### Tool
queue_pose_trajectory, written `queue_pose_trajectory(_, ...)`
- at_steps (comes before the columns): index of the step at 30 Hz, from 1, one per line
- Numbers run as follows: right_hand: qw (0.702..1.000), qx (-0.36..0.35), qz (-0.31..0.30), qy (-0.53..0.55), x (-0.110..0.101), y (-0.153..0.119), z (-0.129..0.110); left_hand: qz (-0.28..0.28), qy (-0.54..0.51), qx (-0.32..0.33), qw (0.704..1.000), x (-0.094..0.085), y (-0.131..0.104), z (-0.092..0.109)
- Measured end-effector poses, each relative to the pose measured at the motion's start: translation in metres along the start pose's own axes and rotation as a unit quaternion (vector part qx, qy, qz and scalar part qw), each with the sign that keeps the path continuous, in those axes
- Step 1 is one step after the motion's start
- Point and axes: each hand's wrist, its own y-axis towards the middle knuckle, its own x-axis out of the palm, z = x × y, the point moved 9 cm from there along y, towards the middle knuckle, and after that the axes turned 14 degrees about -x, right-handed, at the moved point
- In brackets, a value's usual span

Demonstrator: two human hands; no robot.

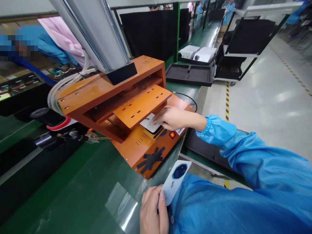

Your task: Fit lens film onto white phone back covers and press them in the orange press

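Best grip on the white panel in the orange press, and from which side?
I'd pinch the white panel by the edges at its exposed end, coming in from the press's open front, on the wearer's right, where the right hand is. It's thin and flat, and the slotted orange plate sits over its far side, so access from above looks tight there.

It was a factory floor: an orange press [143, 94] on a green counter [90, 182], workers in blue smocks [229, 11] beyond it.
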Motion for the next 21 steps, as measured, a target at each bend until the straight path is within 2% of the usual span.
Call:
queue_pose_trajectory(3,0.998,-0.046,-0.021,0.027,0.001,0.004,-0.013,0.020,0.054,0.112,0.992,0.000,0.003,0.014)
queue_pose_trajectory(5,0.998,-0.056,-0.005,0.012,-0.003,0.002,-0.023,0.049,0.116,0.184,0.975,0.003,0.005,0.023)
queue_pose_trajectory(7,0.999,-0.027,0.044,-0.011,-0.009,-0.013,-0.029,0.096,0.183,0.210,0.956,0.006,0.011,0.027)
queue_pose_trajectory(9,0.984,0.072,0.156,-0.047,-0.023,-0.050,-0.024,0.138,0.226,0.213,0.940,0.007,0.018,0.025)
queue_pose_trajectory(11,0.934,0.203,0.277,-0.098,-0.036,-0.110,-0.014,0.158,0.252,0.236,0.925,0.011,0.022,0.023)
queue_pose_trajectory(12,0.912,0.247,0.303,-0.125,-0.037,-0.138,-0.011,0.158,0.264,0.257,0.916,0.013,0.023,0.022)
queue_pose_trajectory(14,0.898,0.285,0.294,-0.160,-0.031,-0.177,-0.007,0.155,0.286,0.287,0.901,0.018,0.024,0.018)
queue_pose_trajectory(16,0.912,0.278,0.255,-0.160,-0.017,-0.196,-0.003,0.154,0.283,0.278,0.905,0.016,0.026,0.015)
queue_pose_trajectory(19,0.932,0.253,0.207,-0.156,0.001,-0.200,-0.001,0.153,0.198,0.216,0.944,0.006,0.027,0.017)
queue_pose_trajectory(21,0.935,0.245,0.185,-0.178,0.006,-0.195,-0.003,0.133,0.134,0.172,0.967,0.004,0.028,0.022)
